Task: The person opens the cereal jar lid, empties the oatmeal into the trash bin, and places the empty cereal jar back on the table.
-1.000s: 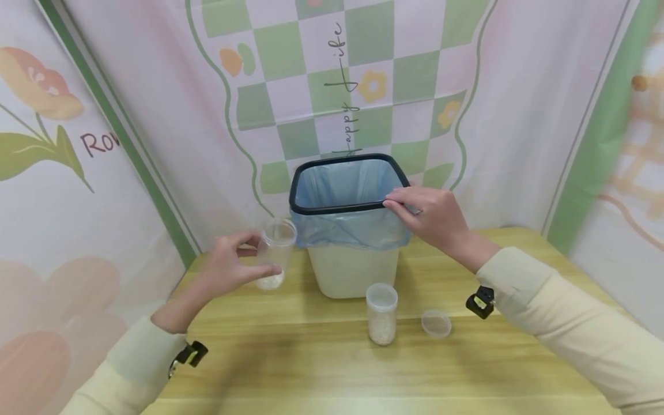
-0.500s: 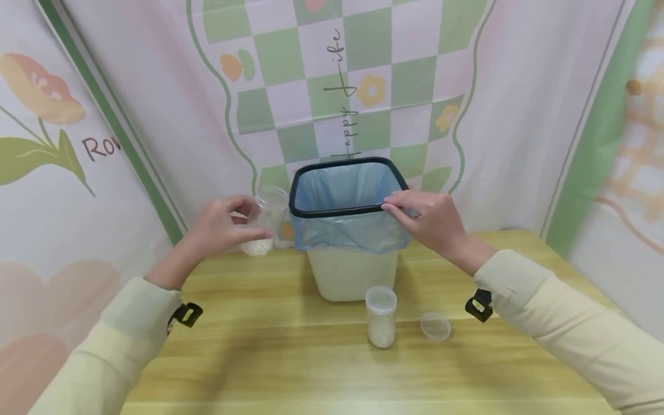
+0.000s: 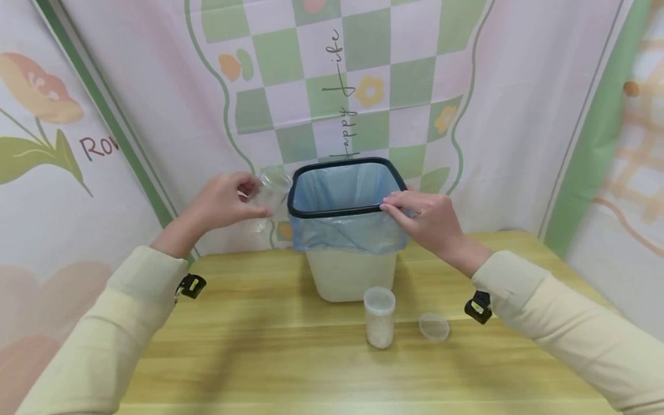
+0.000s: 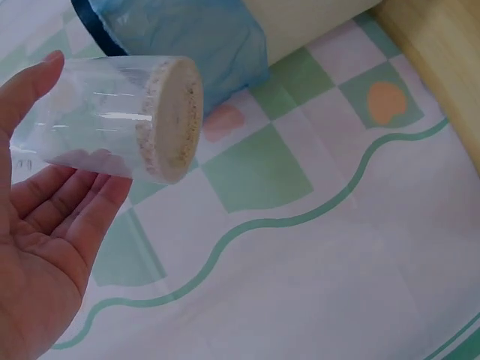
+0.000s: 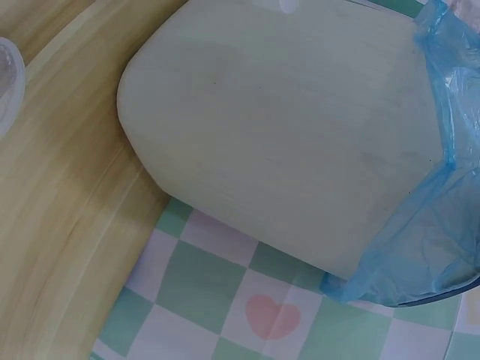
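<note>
My left hand (image 3: 223,199) grips a clear plastic jar (image 3: 274,187), thumb on one side and fingers on the other, in the air just left of the trash bin (image 3: 353,276). In the left wrist view the jar (image 4: 105,112) is tilted, with a shallow layer of pale grains (image 4: 176,120) at its base. My right hand (image 3: 427,219) pinches the bin's black rim at its front right corner. A blue bag (image 3: 347,233) lines the bin and folds over the outside. The right wrist view shows the bin wall (image 5: 277,127) and bag, but not the hand.
A second clear jar (image 3: 380,320), holding pale grains, stands upright on the wooden table (image 3: 290,369) in front of the bin. To its right lies a round clear lid (image 3: 433,327). A patterned curtain (image 3: 290,104) hangs close behind the bin.
My left hand has raised the jar from beside the bin's body to rim height, and the jar has tipped toward the bin. The right hand stays at the rim.
</note>
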Motion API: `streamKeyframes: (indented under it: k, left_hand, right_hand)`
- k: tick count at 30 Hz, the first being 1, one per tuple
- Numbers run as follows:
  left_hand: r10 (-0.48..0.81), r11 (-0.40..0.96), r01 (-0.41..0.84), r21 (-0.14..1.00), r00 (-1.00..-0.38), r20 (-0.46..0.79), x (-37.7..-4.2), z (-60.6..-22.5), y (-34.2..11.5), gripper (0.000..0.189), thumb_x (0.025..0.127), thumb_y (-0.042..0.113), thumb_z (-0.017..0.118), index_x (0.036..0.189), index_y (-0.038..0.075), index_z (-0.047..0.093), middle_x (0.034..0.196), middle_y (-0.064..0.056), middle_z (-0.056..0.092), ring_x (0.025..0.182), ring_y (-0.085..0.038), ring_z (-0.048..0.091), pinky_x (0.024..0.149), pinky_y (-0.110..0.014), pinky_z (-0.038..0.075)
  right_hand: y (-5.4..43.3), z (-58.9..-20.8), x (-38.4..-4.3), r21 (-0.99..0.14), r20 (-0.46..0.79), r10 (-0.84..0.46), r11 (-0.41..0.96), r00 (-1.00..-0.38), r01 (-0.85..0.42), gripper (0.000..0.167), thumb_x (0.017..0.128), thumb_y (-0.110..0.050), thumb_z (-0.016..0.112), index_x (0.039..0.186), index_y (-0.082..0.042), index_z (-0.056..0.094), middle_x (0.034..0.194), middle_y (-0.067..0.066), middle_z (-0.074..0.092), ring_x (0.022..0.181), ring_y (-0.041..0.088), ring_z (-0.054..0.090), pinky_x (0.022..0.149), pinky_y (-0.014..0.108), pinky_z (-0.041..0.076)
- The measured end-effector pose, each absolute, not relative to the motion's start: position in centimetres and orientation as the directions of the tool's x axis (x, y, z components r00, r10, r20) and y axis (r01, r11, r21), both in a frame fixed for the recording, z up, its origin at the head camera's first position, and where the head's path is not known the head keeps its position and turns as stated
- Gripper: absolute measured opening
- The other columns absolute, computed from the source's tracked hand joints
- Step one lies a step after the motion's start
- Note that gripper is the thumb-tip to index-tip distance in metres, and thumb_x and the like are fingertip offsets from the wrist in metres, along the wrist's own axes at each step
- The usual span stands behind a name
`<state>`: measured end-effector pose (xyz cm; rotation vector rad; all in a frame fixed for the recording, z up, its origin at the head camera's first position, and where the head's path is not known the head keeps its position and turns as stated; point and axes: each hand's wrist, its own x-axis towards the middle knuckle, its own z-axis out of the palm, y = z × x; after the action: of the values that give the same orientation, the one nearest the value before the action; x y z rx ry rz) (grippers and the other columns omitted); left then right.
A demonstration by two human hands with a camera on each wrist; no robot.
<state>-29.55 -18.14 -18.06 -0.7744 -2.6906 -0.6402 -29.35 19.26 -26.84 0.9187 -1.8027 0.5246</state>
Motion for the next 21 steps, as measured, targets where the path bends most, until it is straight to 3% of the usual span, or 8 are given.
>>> streamKeyframes:
  k: [10,21]
  left_hand:
    - [0.481,0.779,0.575,0.248,-0.803,0.351,-30.9,-16.7,-16.9,0.053,0.074,0.030,0.085,0.112,-0.001,0.065,0.102,-0.013,0.065,0.094,-0.025,0.058,0.083,-0.041,0.051]
    - [0.490,0.808,0.560,0.180,-0.810,0.321,-31.2,-15.6,-15.3,0.052,0.074,0.029,0.084,0.113,0.000,0.065,0.100,-0.012,0.064,0.088,-0.025,0.054,0.079,-0.038,0.048]
  right_hand:
    - [19.4,-26.7,-29.3,0.040,0.901,-0.359,0.626,-0.242,-0.779,0.013,0.078,-0.010,0.081,0.090,-0.004,0.078,0.087,0.009,0.074,0.081,0.025,0.071,0.068,0.041,0.059]
    - [19.4,-26.7,-29.1,0.021,0.899,-0.352,0.628,-0.260,-0.778,0.013,0.077,-0.009,0.081,0.089,-0.004,0.078,0.087,0.009,0.074,0.082,0.025,0.071,0.072,0.042,0.058]
